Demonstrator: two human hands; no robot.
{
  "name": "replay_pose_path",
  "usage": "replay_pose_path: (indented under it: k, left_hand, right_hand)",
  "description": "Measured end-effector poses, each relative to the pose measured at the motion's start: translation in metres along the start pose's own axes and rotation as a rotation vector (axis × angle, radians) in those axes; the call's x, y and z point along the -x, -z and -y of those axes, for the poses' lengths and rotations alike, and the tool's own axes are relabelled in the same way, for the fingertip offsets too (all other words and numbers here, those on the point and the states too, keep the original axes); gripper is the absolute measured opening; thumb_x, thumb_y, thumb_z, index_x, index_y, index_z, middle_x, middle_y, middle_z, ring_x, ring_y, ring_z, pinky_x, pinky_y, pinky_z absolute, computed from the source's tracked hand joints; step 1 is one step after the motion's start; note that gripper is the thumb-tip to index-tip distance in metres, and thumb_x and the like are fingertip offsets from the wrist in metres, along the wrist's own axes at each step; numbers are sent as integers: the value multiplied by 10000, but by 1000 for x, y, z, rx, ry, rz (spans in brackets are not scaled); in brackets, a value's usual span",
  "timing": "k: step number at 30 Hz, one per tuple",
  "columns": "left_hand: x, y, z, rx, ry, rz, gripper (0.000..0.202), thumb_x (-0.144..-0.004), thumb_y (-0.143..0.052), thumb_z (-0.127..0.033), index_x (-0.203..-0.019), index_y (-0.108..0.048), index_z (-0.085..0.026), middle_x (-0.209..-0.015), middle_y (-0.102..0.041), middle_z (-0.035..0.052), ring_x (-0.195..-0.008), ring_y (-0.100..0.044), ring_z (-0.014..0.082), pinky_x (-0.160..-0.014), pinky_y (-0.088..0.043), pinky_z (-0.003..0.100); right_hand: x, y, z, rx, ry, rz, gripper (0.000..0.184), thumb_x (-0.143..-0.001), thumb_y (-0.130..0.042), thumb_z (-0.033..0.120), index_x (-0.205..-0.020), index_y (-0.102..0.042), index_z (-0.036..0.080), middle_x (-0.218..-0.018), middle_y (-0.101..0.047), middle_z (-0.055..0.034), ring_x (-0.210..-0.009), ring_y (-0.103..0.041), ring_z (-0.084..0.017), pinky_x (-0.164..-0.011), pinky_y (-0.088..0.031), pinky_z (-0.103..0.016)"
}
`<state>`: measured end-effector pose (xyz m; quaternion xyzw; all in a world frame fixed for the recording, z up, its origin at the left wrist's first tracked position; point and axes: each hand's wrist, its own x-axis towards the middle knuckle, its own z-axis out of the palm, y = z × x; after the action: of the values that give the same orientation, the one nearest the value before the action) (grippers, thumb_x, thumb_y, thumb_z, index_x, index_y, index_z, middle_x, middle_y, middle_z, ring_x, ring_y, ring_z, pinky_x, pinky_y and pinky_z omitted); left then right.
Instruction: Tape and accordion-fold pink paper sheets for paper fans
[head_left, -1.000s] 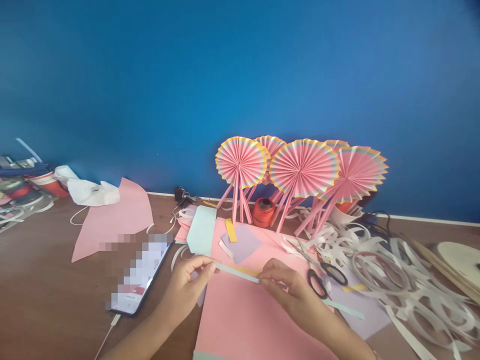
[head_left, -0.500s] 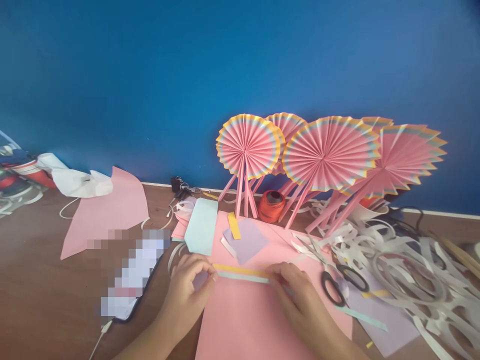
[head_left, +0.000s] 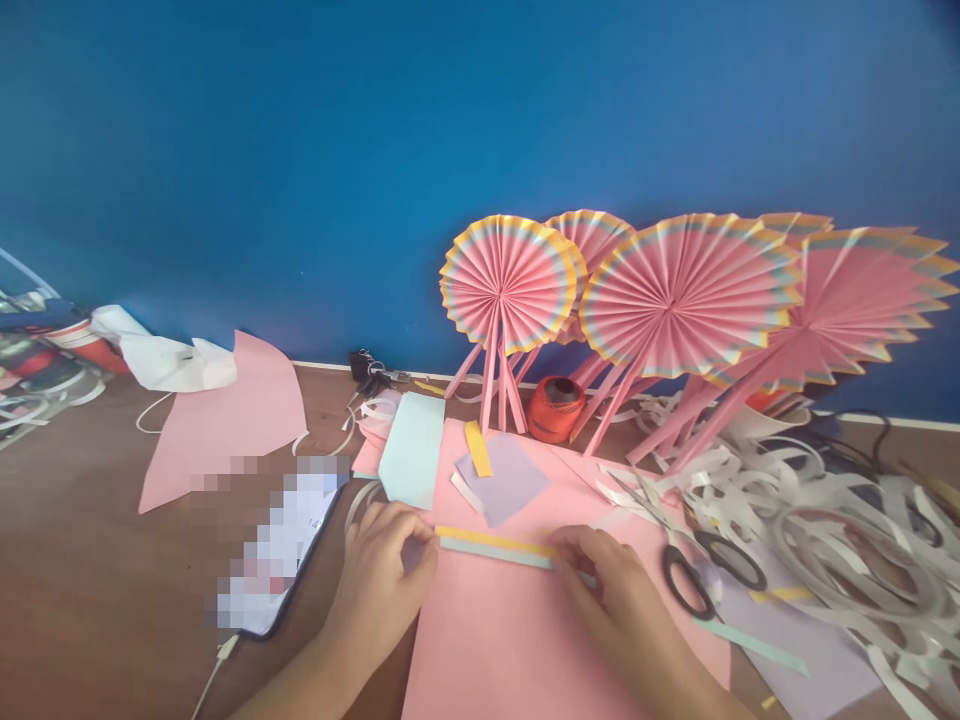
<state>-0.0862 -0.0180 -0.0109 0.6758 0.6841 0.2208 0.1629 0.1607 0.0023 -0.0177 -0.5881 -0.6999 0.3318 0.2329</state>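
Over a large pink paper sheet [head_left: 495,640] lies a narrow paper strip [head_left: 491,546], its far edge yellow and its near edge light blue. My left hand [head_left: 386,565] pinches the strip's left end at the sheet's left edge. At the right end, my right hand [head_left: 604,575] has thumb and fingers closed on the strip, hiding that end. Just beyond the strip lies a purple paper piece [head_left: 510,480] with a small yellow scrap [head_left: 477,448] on it. Black-handled scissors [head_left: 688,578] rest to the right of my right hand.
Pleated pink paper fans [head_left: 502,280] on pink legs stand along the blue wall [head_left: 300,150]. An orange spool [head_left: 556,408] sits among them. White paper strips [head_left: 855,540] heap up at right. A phone [head_left: 289,550] with a cable and a curved pink piece [head_left: 225,430] lie at left.
The whole view has swung slightly left, so things sit further right in the picture. Both hands keep their hold on the strip, with little visible motion.
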Motion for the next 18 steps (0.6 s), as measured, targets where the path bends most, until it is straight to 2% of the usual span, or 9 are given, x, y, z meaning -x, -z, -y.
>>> replay_pose_path:
  k: [6,9,18]
  left_hand:
    - [-2,-2,1,-53,2,33,145,-823,-464,-254,-700,-537,-231,-815,-658,2,-847,-555,226,-754,-384,371]
    - [-2,-4,0,-72,1,14,151,-830,-461,-258,-701,-534,-230,-821,-658,4,-832,-547,223,-735,-369,365]
    - [-1,-6,-3,-91,-18,-53,154,-812,-462,-230,-681,-543,-234,-785,-650,-2,-801,-532,216,-716,-347,351]
  right_hand:
    - [-2,2,2,22,-4,47,270,-861,-411,329,-939,-638,207,-850,-673,-56,-759,-609,-215,-638,-458,-322]
    - [-3,4,5,34,-20,78,272,-856,-400,316,-941,-631,200,-867,-677,-63,-774,-609,-221,-671,-459,-344]
    - [-5,1,2,38,-31,35,264,-804,-416,265,-944,-632,207,-863,-672,-56,-792,-607,-222,-754,-472,-378]
